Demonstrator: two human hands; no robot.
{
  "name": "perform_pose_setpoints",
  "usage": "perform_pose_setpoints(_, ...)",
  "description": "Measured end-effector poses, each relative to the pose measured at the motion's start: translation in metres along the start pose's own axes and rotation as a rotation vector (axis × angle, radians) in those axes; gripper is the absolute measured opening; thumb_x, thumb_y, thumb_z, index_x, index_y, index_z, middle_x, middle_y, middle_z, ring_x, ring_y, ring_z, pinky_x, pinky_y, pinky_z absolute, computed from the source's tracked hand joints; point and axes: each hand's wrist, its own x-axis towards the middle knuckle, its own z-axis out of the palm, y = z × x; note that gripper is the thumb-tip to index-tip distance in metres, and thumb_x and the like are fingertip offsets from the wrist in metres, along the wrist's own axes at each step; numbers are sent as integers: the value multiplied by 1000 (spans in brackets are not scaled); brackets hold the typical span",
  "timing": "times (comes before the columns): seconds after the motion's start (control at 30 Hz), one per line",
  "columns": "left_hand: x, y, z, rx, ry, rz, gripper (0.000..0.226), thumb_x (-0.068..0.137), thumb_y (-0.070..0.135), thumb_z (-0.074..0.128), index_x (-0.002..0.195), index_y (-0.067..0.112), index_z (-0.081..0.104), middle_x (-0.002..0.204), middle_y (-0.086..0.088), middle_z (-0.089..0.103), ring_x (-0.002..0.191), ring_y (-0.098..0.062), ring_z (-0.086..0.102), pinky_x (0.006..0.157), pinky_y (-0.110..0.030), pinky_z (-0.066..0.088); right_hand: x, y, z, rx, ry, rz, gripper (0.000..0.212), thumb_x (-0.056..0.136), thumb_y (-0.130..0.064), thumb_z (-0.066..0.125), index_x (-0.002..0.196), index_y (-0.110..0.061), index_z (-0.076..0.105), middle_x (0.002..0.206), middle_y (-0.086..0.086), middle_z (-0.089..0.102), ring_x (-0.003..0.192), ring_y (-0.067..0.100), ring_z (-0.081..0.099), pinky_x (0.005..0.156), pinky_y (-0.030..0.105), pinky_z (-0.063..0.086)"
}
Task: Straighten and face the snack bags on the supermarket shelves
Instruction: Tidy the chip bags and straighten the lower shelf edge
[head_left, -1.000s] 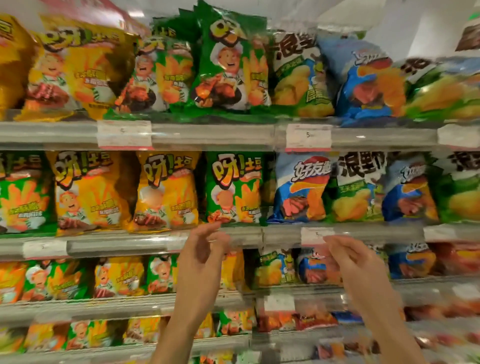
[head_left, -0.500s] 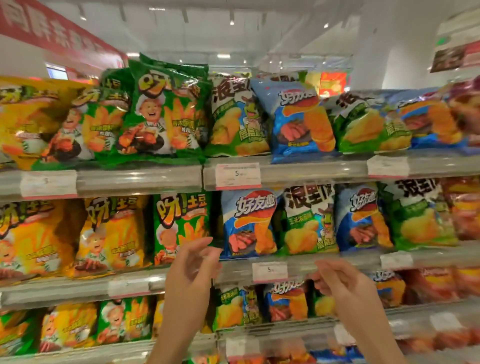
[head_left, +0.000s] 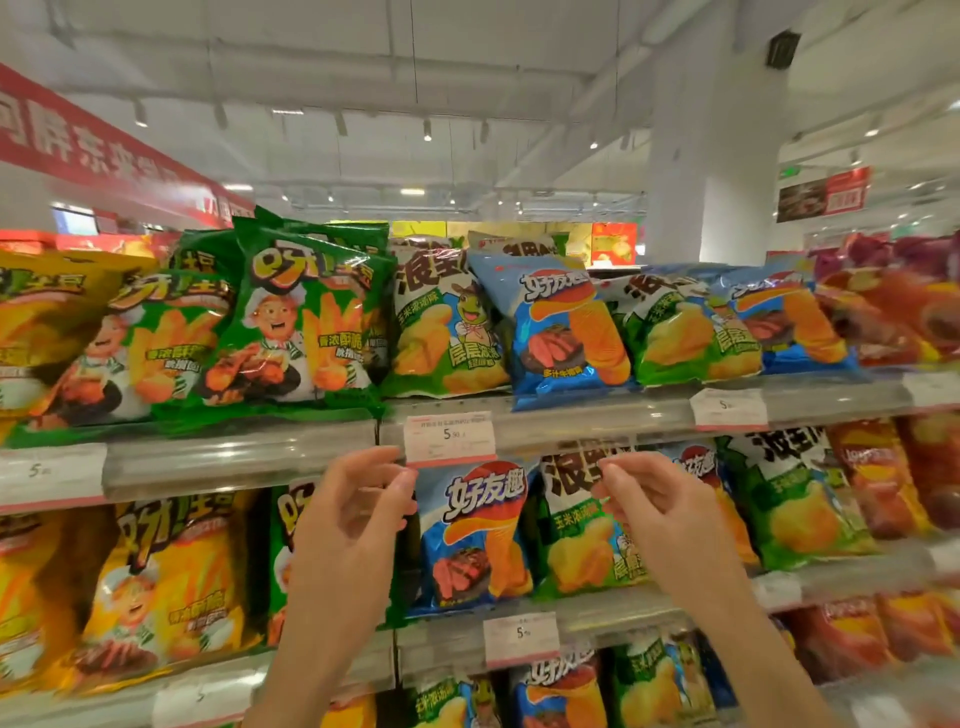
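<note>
Blue snack bag (head_left: 475, 535) standing upright on the middle shelf (head_left: 613, 613), facing front, glossy, printed with an orange crisp and grilled meat; just right of it, a green-and-white bag (head_left: 582, 530), partly hidden behind the right hand (head_left: 660, 514). Both hands raised in front of this row, holding nothing: left hand (head_left: 358, 514) with fingers (head_left: 402, 480) loosely curled, tips near the blue bag's top corner and the price tag (head_left: 450, 437), contact impossible to tell; right hand with fingers (head_left: 615, 475) likewise loosely bent, empty.

Top shelf (head_left: 244, 457): grey metal edge with a clear plastic strip, bags leaning back at a tilt. Three visible there in green chef print (head_left: 301, 322), then a green-and-white one (head_left: 447, 322), then a blue one (head_left: 566, 332) overhanging the shelf edge. Yellow bags (head_left: 166, 587) at the left of the middle shelf, reddish ones at the far right, blurred. Four white price tags along the top edge.

White ceiling with track lights, a white pillar (head_left: 701, 171), a red banner (head_left: 98, 150) at the left.
</note>
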Motion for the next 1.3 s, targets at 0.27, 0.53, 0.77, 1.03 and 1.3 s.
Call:
perform_pose_setpoints(0.27,56,33,47,202,-17,172,10,96,37,65,105,38,62,94,24,68,89,5,65,69,-9,50,87,-17,-25,-183,111,-212,6,100,-28,60,101,-29,66,95,-14,70,88,0,65,80,18,53)
perform_pose_setpoints(0.53,126,44,124,605,-212,162,53,97,55,60,136,20,58,117,4,69,100,-15,65,90,-38,57,164,-14,-22,-494,-22,-279,38,102,-37,59,131,-13,61,120,4,65,99,13,54,87,28,45)
perform_pose_setpoints(0.77,138,31,142,621,-236,170,49,95,57,61,132,26,58,120,6,68,102,-15,63,88,-37,55,172,-4,-28,-472,-152,-272,35,101,-41,58,127,-18,60,101,-5,72,90,17,69,84,36,59)
perform_pose_setpoints(1.03,141,25,143,671,-252,235,60,96,60,56,144,23,54,132,3,67,115,-17,62,96,-42,55,176,2,-35,-420,-120,-329,35,100,-36,62,128,-15,63,111,-2,72,98,14,68,86,27,57)
perform_pose_setpoints(1.3,137,22,143,688,-208,231,63,96,64,53,145,24,50,132,3,65,116,-18,60,92,-38,54,207,15,-87,-830,191,-171,76,93,-61,59,149,-12,39,153,16,40,143,35,38,113,54,39)
